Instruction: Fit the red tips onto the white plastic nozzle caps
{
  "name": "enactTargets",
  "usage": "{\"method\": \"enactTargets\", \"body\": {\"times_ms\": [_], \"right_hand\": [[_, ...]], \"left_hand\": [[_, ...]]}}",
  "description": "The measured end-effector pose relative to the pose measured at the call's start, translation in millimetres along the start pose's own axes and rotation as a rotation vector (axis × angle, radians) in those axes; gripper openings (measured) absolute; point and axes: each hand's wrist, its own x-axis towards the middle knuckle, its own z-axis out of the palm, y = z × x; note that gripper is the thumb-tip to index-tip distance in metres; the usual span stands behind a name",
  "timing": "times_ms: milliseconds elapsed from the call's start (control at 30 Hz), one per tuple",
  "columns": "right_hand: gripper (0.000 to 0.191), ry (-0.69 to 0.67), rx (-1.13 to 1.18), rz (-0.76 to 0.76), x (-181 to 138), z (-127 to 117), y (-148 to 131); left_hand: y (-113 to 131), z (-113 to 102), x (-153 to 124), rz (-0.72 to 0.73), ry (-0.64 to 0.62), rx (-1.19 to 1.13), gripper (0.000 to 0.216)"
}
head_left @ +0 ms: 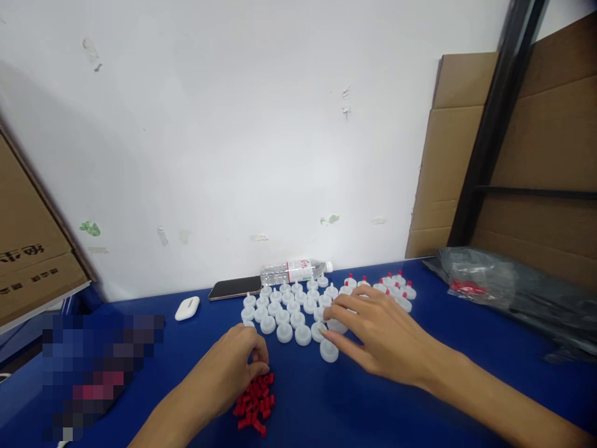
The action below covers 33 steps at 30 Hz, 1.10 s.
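Note:
Just above a pile of small red caps [254, 401], my left hand [242, 351] is curled, its thumb and fingertips drawn together at the pile's far edge. Whatever is between those fingertips is hidden. My right hand [375, 323] reaches over the right part of a group of white nozzle lids [303, 335], thumb and fingers apart. A white lid shows between its thumb and forefinger, partly covered; I cannot tell whether they touch it. Nearest me stands another white lid [329, 350], just below the right thumb. Several lids beyond the right hand carry red tips [409, 287].
Behind the lids lie a clear water bottle [298, 271] and a dark phone [236, 288]. A white earbud case [187, 308] sits to the left. At right, a clear bag with red pieces [482, 283] rests on grey plastic [536, 305]. Cardboard [450, 149] leans by the wall.

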Motion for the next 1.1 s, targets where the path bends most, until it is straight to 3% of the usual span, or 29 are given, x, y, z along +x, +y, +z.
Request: {"method": "enactTargets", "body": {"times_ms": [167,333,467,567,667,1100], "right_hand": [[0.019,-0.021,0.032,-0.035,-2,4,-4],[0.018,-0.033,0.065,-0.178,-2,7,-7],[0.017,0.023,0.073,-0.253,-3,13,-9],[0.017,0.054,0.067,-0.300,-3,16,-12],[0.017,0.076,0.062,-0.333,-2,17,-16],[0.017,0.113,0.052,-0.296,-3,19,-20]], "left_hand": [[-2,5,4,0.082,0.100,-0.008,0.014],[13,0,10,0.120,0.189,-0.040,0.023],[27,-3,7,0.104,0.227,-0.313,0.034],[33,1,4,0.150,0.185,-0.618,0.035],[35,7,3,0.164,0.136,-0.774,0.033],[39,16,3,0.131,0.038,-0.951,0.031]]}}
